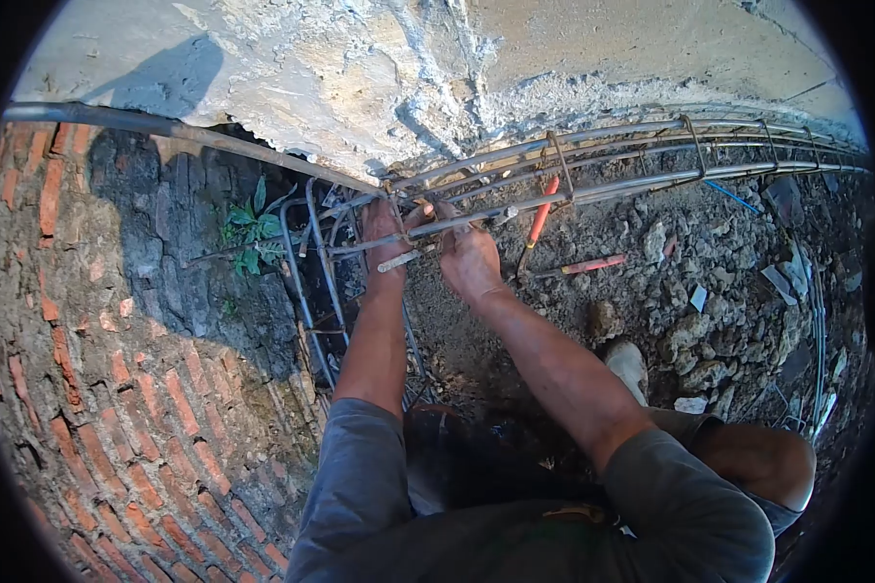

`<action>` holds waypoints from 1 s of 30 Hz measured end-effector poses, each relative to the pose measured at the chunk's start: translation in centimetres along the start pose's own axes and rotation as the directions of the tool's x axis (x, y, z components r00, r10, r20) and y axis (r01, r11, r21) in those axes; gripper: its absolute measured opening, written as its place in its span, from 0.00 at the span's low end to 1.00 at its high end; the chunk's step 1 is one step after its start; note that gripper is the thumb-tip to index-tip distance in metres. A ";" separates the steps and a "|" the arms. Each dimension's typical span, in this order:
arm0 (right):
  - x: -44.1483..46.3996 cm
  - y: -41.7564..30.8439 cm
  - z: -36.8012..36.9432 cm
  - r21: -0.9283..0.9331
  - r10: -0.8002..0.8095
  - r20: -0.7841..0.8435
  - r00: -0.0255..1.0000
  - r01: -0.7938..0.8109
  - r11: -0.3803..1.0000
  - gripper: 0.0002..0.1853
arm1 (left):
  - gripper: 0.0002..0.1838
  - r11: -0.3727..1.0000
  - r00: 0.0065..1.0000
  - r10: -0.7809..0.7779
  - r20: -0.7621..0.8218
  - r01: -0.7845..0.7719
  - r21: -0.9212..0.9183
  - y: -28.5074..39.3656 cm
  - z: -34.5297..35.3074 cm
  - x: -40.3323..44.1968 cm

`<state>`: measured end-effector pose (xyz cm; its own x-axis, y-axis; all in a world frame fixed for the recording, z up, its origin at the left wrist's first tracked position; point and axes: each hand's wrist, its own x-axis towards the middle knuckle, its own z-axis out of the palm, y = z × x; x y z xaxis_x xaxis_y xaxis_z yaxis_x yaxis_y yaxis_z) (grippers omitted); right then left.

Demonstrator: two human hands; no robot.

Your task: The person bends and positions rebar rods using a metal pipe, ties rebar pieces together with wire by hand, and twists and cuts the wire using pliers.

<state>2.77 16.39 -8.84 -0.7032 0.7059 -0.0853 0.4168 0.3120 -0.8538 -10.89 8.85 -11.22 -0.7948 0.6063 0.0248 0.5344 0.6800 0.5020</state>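
Note:
A rebar cage [612,189] of long steel rods and bent stirrups runs along the foot of the wall. It meets a second group of bars [306,282] at a corner on the left. My left hand [383,228] reaches in among the rods at this corner, thumb pointing right, fingers closed and partly hidden by the steel. Close beside it, my right hand [472,260] is closed in a pinch against the lower front rod. What either hand pinches is too small to make out. Pincers with red-orange handles [544,209] lie to the right, partly under the cage.
A rough plastered wall [554,49] rises beyond the cage. On the left is a brick wall [146,418] with a small green plant [253,228] near the bars. Broken soil and rubble [710,321] cover the ground at right, around my boot [627,369].

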 end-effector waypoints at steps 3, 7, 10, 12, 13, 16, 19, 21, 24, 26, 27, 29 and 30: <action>1.1 -0.5 -1.1 -0.113 0.009 0.054 0.998 -0.003 0.994 0.24 | 0.42 0.996 0.988 0.089 -0.127 -0.091 -0.006 0.6 -0.4 -0.7; 1.6 0.4 -1.4 -0.275 0.048 0.106 0.993 -0.017 0.961 0.18 | 0.33 0.986 0.994 0.090 -0.062 -0.098 -0.134 -1.2 -0.2 -0.8; 1.1 -0.4 -1.8 -0.345 0.054 0.125 0.991 -0.008 0.939 0.17 | 0.24 0.993 0.920 -0.004 -0.392 -0.042 -0.110 -0.2 -0.7 -2.7; 1.1 -0.8 -2.1 -0.343 0.012 0.082 0.997 0.017 0.939 0.17 | 0.19 0.997 0.892 -0.063 -0.448 0.040 -0.060 0.3 -0.9 -3.2; 1.2 -0.8 -2.1 -0.363 0.023 0.103 0.994 0.015 0.932 0.17 | 0.18 0.969 0.915 -0.135 -0.380 0.043 -0.241 -0.3 -0.3 -3.2; 1.3 -0.7 -1.9 -0.381 -0.002 0.107 0.994 0.043 0.924 0.17 | 0.15 0.963 0.934 -0.159 -0.318 0.076 -0.258 -1.8 0.3 -2.3; 1.3 -0.8 -1.9 -0.373 0.000 0.108 0.994 0.041 0.927 0.17 | 0.12 0.978 0.955 -0.181 -0.234 0.200 0.059 -1.1 -0.3 -2.3; 1.5 -0.5 -1.7 -0.370 0.036 0.117 0.992 0.010 0.929 0.17 | 0.10 0.938 0.958 -0.244 -0.148 0.272 0.216 -0.6 -0.6 -2.3; 1.7 0.0 -1.3 -0.340 0.046 0.090 0.995 -0.013 0.940 0.17 | 0.12 0.974 0.962 -0.228 -0.147 0.226 -0.033 0.3 -1.0 -2.5; 1.7 -0.1 -1.6 -0.291 0.026 0.147 0.989 0.018 0.957 0.17 | 0.12 0.971 0.960 -0.233 -0.156 0.219 -0.100 0.8 -1.3 -2.8; 1.6 -0.3 -1.8 -0.290 0.029 0.145 0.989 0.014 0.957 0.17 | 0.12 0.971 0.961 -0.230 -0.154 0.217 -0.098 -0.1 -0.6 -2.7; 1.5 -0.7 -2.1 -0.181 0.055 0.117 0.992 -0.033 0.983 0.18 | 0.12 0.957 0.947 -0.253 -0.196 0.216 -0.193 -2.1 1.1 -2.4; 1.6 0.1 -1.4 -0.184 0.057 0.116 0.992 -0.035 0.982 0.18 | 0.12 0.957 0.948 -0.253 -0.194 0.216 -0.195 -1.3 0.4 -2.4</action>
<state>2.45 18.45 -8.30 -0.7404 0.6441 -0.1923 0.5397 0.3991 -0.7413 -9.53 6.69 -12.29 -0.9444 0.3226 0.0636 0.2835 0.7008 0.6545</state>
